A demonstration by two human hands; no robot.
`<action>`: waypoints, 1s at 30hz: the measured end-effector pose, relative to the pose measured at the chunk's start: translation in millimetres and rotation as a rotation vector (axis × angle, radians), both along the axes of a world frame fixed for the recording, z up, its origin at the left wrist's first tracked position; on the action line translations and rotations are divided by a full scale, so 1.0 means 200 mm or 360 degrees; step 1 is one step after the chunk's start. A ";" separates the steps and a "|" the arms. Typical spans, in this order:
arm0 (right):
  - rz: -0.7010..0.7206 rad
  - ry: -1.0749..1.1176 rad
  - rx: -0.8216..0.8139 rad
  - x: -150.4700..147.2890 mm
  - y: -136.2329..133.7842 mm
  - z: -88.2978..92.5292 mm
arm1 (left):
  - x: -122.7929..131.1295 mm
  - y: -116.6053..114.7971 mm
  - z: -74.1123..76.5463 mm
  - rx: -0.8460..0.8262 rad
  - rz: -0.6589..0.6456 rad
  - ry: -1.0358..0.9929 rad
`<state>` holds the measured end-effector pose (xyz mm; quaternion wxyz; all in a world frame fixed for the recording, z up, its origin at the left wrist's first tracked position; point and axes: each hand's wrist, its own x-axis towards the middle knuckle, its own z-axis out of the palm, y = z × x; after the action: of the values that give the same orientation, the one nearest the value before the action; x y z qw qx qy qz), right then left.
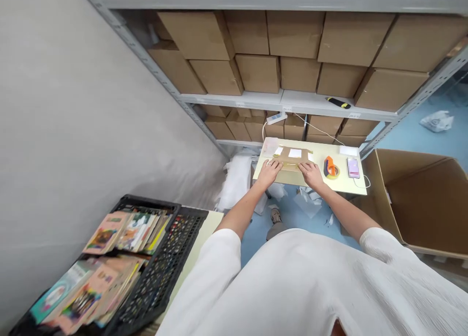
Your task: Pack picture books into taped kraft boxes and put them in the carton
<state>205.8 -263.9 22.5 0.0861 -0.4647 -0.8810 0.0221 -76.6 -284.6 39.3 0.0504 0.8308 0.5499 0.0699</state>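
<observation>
A flat brown cardboard parcel [286,156] lies on the small pale table [298,147]. White labels or papers and strips of yellowish tape show on it. My left hand [269,172] holds its near left corner, and my right hand [310,173] holds the near right corner, fingers curled over the edge. A clear strip of tape runs along the near side between my hands. To the right of the parcel sits an orange tape dispenser [330,166] with a roll of yellowish tape. My fingertips are partly too small to make out.
A phone [353,168] and a white box [348,151] lie at the table's right. Shelves hold cardboard boxes [258,73] and a utility knife [338,103]. A large open carton [387,194] stands right; a black crate [164,263] of books stands left. Paper scraps litter the floor.
</observation>
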 end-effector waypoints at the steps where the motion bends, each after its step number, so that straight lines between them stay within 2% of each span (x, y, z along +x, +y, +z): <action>1: -0.0035 -0.0008 -0.0010 0.00 0.03 -0.01 | -0.01 0.06 -0.02 -0.0010 -0.0033 0.0005; 5: -0.0177 -0.0054 -0.0075 -0.07 0.15 -0.06 | -0.05 0.33 -0.09 -0.0045 -0.0144 0.0033; 9: -0.0345 -0.0089 -0.0170 -0.21 0.24 -0.11 | -0.13 0.58 -0.14 -0.0095 -0.0235 0.0014; 15: -0.0509 -0.0149 -0.0386 -0.53 0.24 -0.19 | -0.27 0.82 -0.22 -0.0235 -0.0146 -0.0063; 20: -0.0439 -0.0079 -0.0525 -0.79 0.29 -0.23 | -0.39 0.91 -0.31 -0.0318 0.0167 -0.0178; 23: -0.0387 0.0008 -0.0620 -0.86 0.36 -0.26 | -0.43 0.92 -0.35 -0.0343 0.0333 -0.0249; 26: -0.0418 0.0055 -0.0666 -0.84 0.45 -0.30 | -0.46 0.91 -0.39 -0.0435 0.0398 -0.0250; 30: -0.0486 -0.0019 -0.0697 -0.70 0.58 -0.35 | -0.46 0.89 -0.44 -0.0511 0.0428 -0.0252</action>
<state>66.6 -148.4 -47.2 -0.0194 -0.6000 -0.7753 0.1962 -168.5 -107.0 -48.0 0.2151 0.7232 0.6542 0.0526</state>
